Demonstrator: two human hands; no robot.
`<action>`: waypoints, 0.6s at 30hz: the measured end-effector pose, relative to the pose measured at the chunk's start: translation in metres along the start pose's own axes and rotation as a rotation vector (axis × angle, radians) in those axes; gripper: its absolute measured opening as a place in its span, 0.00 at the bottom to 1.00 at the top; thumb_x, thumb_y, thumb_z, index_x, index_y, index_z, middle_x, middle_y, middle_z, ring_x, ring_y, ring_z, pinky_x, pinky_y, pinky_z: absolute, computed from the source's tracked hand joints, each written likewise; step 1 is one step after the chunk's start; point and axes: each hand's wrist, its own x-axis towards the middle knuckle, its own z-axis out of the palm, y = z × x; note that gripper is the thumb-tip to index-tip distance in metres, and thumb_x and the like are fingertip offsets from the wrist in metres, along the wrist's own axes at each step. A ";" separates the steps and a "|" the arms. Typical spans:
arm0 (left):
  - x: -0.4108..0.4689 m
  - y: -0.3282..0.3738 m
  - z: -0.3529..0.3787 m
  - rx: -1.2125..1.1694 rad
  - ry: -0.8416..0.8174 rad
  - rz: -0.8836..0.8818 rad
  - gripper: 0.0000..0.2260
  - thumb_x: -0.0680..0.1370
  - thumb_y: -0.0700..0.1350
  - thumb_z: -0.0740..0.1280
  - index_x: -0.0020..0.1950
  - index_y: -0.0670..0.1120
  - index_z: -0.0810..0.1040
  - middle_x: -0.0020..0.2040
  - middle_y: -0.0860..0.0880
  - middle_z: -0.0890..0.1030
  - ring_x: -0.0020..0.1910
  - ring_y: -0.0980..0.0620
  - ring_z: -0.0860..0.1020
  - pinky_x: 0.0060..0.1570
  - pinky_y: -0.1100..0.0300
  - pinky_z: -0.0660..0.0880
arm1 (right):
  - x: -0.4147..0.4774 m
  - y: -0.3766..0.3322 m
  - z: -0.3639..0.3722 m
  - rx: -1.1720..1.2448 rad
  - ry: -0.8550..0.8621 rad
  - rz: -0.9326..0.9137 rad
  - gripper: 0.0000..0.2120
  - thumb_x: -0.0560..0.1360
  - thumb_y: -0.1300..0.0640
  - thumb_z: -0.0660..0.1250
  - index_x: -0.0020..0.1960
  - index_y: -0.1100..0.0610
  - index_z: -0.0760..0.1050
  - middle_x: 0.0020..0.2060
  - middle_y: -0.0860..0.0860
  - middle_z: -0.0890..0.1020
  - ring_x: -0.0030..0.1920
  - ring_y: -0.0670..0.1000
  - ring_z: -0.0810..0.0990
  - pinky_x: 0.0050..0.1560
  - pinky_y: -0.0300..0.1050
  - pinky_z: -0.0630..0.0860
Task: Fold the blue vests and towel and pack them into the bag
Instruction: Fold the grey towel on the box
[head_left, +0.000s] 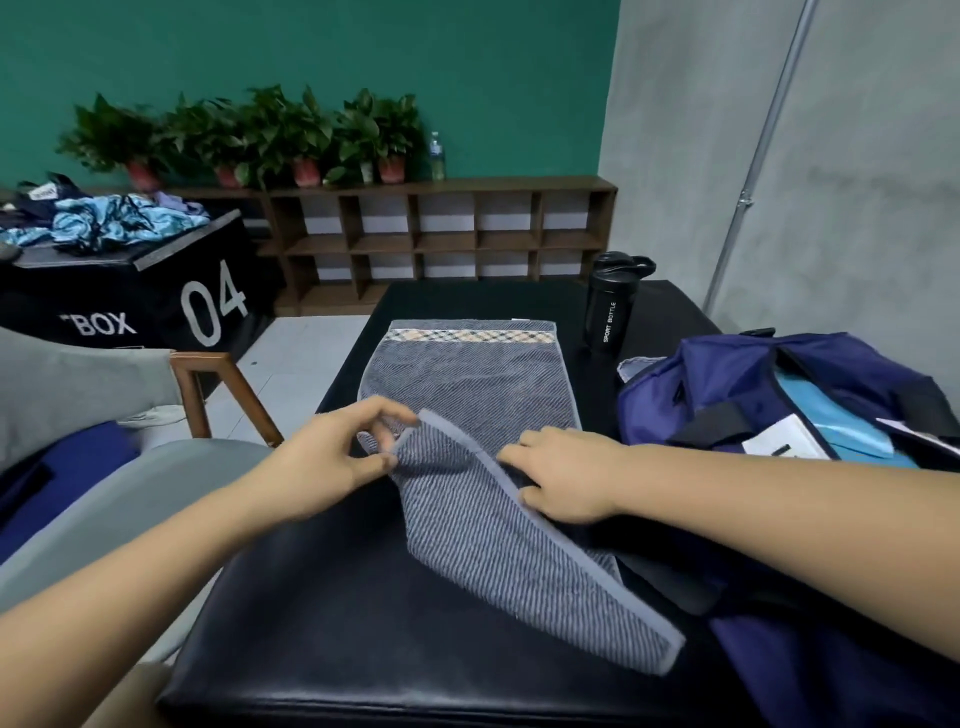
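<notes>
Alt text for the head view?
A person folds a grey striped towel on a black bench: the left hand pinches its lifted edge, the right hand grips it alongside. An open navy bag lies to the right, a black bottle behind.

Teal wall (311, 47), wooden cubby shelf (441, 241), plants (249, 135).

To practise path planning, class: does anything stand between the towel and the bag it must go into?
Nothing visible does. The towel lies beside the open bag; the sport bottle stands farther back, off that path.

Black padded bench (337, 623), towel (467, 374), bag (701, 395), bottle (608, 312)
</notes>
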 end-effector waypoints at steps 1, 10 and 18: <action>-0.009 -0.001 -0.002 -0.011 0.005 -0.007 0.22 0.79 0.41 0.75 0.67 0.61 0.77 0.50 0.54 0.84 0.46 0.50 0.83 0.55 0.51 0.78 | -0.009 -0.003 0.003 0.039 0.026 -0.014 0.20 0.84 0.45 0.60 0.74 0.51 0.68 0.65 0.54 0.76 0.66 0.60 0.75 0.67 0.60 0.73; -0.100 -0.007 -0.016 0.050 -0.019 -0.036 0.14 0.71 0.54 0.69 0.55 0.61 0.84 0.48 0.55 0.85 0.53 0.53 0.81 0.56 0.62 0.73 | -0.082 -0.044 0.030 0.245 0.183 -0.087 0.29 0.79 0.32 0.63 0.73 0.47 0.67 0.63 0.46 0.76 0.64 0.51 0.74 0.69 0.49 0.71; -0.151 -0.042 -0.017 0.011 -0.031 -0.084 0.14 0.71 0.54 0.66 0.53 0.57 0.86 0.52 0.54 0.85 0.56 0.54 0.82 0.59 0.61 0.72 | -0.111 -0.053 0.051 0.191 0.251 -0.065 0.08 0.80 0.44 0.63 0.55 0.44 0.67 0.50 0.43 0.72 0.54 0.50 0.74 0.60 0.48 0.73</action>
